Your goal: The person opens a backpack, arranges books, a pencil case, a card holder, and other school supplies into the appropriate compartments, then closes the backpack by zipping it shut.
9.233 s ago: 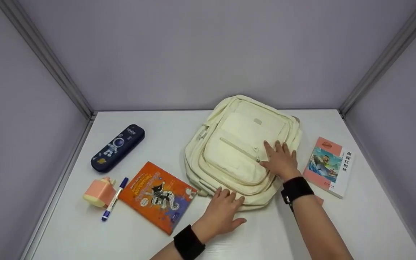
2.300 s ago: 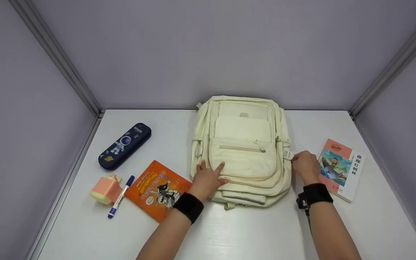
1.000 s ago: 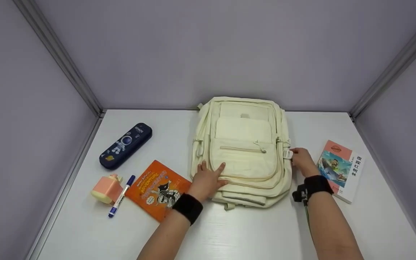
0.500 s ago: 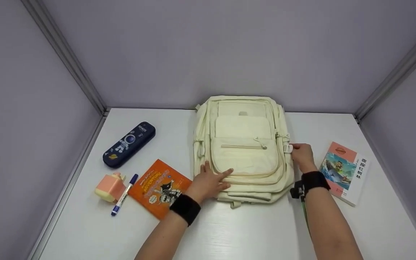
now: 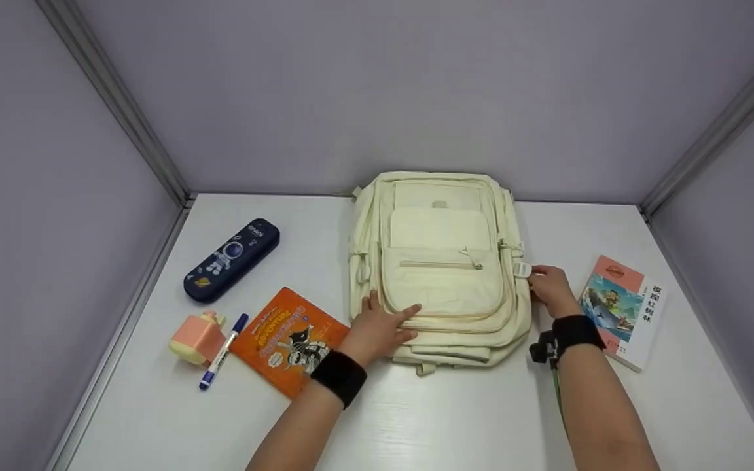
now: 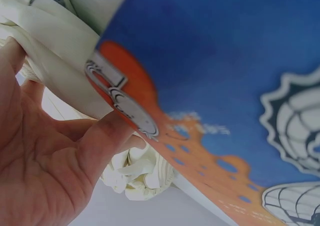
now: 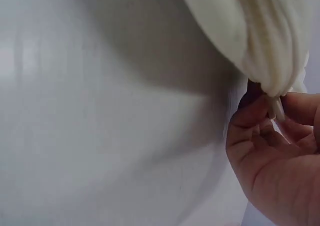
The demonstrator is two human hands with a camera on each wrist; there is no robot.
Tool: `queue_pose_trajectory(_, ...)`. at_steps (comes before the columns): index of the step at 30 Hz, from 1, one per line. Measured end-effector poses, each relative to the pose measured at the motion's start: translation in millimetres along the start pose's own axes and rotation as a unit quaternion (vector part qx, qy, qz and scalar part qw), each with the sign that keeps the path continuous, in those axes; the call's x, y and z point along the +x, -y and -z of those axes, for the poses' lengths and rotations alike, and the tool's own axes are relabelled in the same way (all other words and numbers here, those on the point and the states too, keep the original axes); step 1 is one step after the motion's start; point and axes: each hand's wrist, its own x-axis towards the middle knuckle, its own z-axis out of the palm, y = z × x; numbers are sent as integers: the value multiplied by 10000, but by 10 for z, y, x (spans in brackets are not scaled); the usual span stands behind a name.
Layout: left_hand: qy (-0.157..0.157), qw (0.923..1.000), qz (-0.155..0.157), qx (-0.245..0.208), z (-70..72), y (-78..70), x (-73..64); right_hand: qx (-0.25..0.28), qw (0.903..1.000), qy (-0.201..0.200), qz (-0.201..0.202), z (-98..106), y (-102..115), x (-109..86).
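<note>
Cream fabric backpack (image 5: 439,229): at the middle of the table's (image 5: 416,428) back edge. Right hand (image 5: 550,289): grip pinched on a pale tab (image 5: 521,269), bag side nearest the right edge; a hard tug could break so small a hold. Left hand (image 5: 380,332): fingers apart on the bag; too light a press might let it skew. Orange book (image 5: 279,333), toward the near left corner: a dragging left arm (image 5: 300,432) could shove it into the marker (image 5: 224,352).

Navy pencil case (image 5: 232,260), blue-capped marker (image 5: 222,353)
</note>
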Motion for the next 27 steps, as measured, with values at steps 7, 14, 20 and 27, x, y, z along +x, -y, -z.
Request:
queue_pose_trajectory(7,-11,9999,38,-122,16,-16,-15,-1055,9916,-631,398,15,97,-112)
queue_pose_trajectory(14,28,9998,21,-173,8,-31,-1,-2625,9537,-847,1196,-2,122,-146)
queue_pose_trajectory(20,-205,9997,58,149,-13,-44,13,-2927,9449,-342,1426,62,59,-235)
queue_pose_trajectory(27,-196,9990,158,366,-16,-56,26,-3282,9311,147,1584,137,5,-382)
